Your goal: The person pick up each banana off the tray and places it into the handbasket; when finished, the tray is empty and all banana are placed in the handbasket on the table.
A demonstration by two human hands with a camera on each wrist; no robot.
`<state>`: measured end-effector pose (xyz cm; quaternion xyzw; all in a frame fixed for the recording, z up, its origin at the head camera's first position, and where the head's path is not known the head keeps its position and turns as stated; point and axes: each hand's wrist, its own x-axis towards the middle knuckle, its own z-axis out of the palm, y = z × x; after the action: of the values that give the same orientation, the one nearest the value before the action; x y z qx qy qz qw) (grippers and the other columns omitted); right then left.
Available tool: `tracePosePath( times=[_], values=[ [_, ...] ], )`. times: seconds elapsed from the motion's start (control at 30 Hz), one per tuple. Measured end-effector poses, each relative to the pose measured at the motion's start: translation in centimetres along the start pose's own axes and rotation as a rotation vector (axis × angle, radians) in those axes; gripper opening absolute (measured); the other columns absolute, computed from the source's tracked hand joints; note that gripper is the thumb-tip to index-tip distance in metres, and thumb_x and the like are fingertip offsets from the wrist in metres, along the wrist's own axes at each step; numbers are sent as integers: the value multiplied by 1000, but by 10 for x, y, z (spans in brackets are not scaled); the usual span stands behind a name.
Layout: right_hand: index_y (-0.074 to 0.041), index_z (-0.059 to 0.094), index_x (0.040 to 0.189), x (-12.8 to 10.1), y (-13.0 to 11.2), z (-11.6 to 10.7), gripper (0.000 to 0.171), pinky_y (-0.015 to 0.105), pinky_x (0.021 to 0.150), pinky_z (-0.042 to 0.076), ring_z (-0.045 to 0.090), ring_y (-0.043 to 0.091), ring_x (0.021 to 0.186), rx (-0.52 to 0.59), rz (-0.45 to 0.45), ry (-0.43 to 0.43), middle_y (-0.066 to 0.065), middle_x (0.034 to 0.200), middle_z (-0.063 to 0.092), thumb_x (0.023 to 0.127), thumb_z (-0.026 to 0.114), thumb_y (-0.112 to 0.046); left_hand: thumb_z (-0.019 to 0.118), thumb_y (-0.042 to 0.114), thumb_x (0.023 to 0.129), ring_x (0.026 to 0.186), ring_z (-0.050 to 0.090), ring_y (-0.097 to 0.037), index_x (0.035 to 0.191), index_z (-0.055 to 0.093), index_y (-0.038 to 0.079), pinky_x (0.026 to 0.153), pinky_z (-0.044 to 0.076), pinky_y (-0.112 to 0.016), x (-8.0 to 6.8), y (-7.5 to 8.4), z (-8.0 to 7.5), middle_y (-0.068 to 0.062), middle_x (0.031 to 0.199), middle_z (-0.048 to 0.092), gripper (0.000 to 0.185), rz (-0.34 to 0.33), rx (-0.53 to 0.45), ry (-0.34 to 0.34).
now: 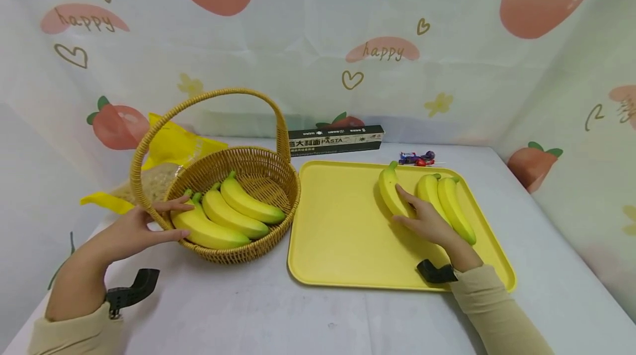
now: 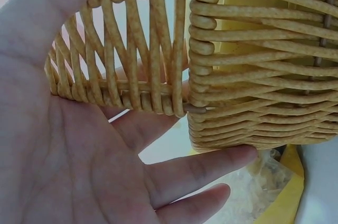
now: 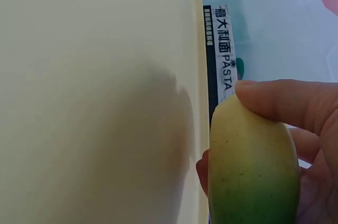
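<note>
On the left, a wicker basket (image 1: 238,253) with a tall handle (image 1: 233,91) holds several bananas (image 1: 250,200). My left hand (image 1: 136,231) is at the handle's base, thumb and forefinger extended to either side of it over the rim. In the left wrist view the fingers (image 2: 185,174) stretch out loosely beside the woven wall. My right hand (image 1: 427,220) holds a banana (image 1: 390,189) between thumb and fingers, over the yellow tray (image 1: 338,233). The right wrist view shows this banana (image 3: 253,166) close up. To its right, two more bananas (image 1: 454,208) lie side by side on the tray.
Behind the tray stands a black pasta box (image 1: 338,139), with several wrapped lollipops (image 1: 417,158) near the tray's far edge. A yellow bag (image 1: 174,142) lies behind the basket. A patterned cloth (image 1: 308,29) hangs at the back.
</note>
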<state>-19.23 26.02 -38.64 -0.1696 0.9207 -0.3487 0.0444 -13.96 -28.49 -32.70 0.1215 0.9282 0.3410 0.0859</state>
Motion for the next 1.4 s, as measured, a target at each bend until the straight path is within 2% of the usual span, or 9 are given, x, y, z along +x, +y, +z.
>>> tracePosePath(
  times=[0.33, 0.63, 0.7, 0.77, 0.87, 0.93, 1.2, 1.3, 1.4],
  values=[
    [-1, 24, 146, 4, -16, 1, 72, 51, 105, 31, 29, 38, 136, -5, -59, -39, 19, 151, 27, 89, 62, -25, 70, 31, 83, 121, 43, -42, 129, 56, 13, 88, 40, -60, 1, 1, 2, -18, 146, 37, 52, 5, -13, 1],
    [0, 29, 144, 15, -49, 2, 69, 45, 99, 40, 41, 34, 130, -20, -195, -82, 20, 146, 35, 88, 64, -18, 69, 32, 83, 122, 43, -44, 130, 55, 15, 88, 39, -62, -2, 1, 2, -17, 146, 37, 52, -11, -15, 0],
    [-2, 29, 144, 19, -55, 2, 69, 38, 94, 44, 49, 29, 123, -18, -200, -99, 19, 147, 35, 88, 64, -18, 69, 32, 83, 121, 43, -44, 130, 55, 15, 88, 39, -61, -2, 1, 2, -17, 146, 37, 52, -12, -10, 2],
    [-3, 28, 145, 22, -62, 2, 68, 30, 85, 43, 56, 23, 106, -8, -204, -119, 19, 147, 36, 88, 64, -18, 70, 32, 83, 121, 44, -43, 130, 55, 15, 88, 40, -60, -2, 1, 2, -17, 146, 37, 52, -9, -7, 6],
    [-3, 28, 145, 28, -72, 2, 68, 25, 78, 40, 51, 14, 86, 9, -222, -144, 18, 145, 38, 88, 64, -18, 70, 31, 83, 120, 45, -42, 129, 56, 14, 88, 41, -59, -2, 1, 2, -17, 146, 38, 52, 1, -6, 9],
    [-4, 28, 145, 31, -79, 2, 69, 23, 77, 39, 48, 13, 81, 26, -240, -164, 18, 145, 40, 88, 64, -19, 70, 31, 83, 120, 45, -42, 129, 56, 14, 88, 41, -59, -2, 1, 2, -18, 146, 37, 52, 1, -8, 9],
    [-7, 28, 145, 43, -107, 11, 68, 27, 87, 41, 51, 16, 106, 66, -327, -247, 14, 148, 35, 88, 64, -20, 70, 33, 83, 120, 44, -41, 129, 56, 15, 88, 40, -60, -2, 2, 0, -16, 147, 37, 52, -9, 1, 10],
    [-8, 29, 145, 47, -115, 14, 68, 26, 86, 40, 50, 14, 104, 73, -354, -275, 12, 149, 35, 88, 64, -20, 70, 32, 82, 120, 44, -41, 129, 56, 15, 88, 40, -60, -3, 3, 0, -17, 146, 37, 51, -6, -3, 11],
    [-9, 30, 145, 50, -123, 18, 68, 25, 82, 38, 48, 13, 92, 91, -376, -309, 10, 149, 36, 88, 65, -21, 70, 32, 83, 121, 44, -42, 129, 56, 14, 88, 40, -60, -3, 4, 0, -17, 146, 37, 51, -3, -9, 6]
  ],
)
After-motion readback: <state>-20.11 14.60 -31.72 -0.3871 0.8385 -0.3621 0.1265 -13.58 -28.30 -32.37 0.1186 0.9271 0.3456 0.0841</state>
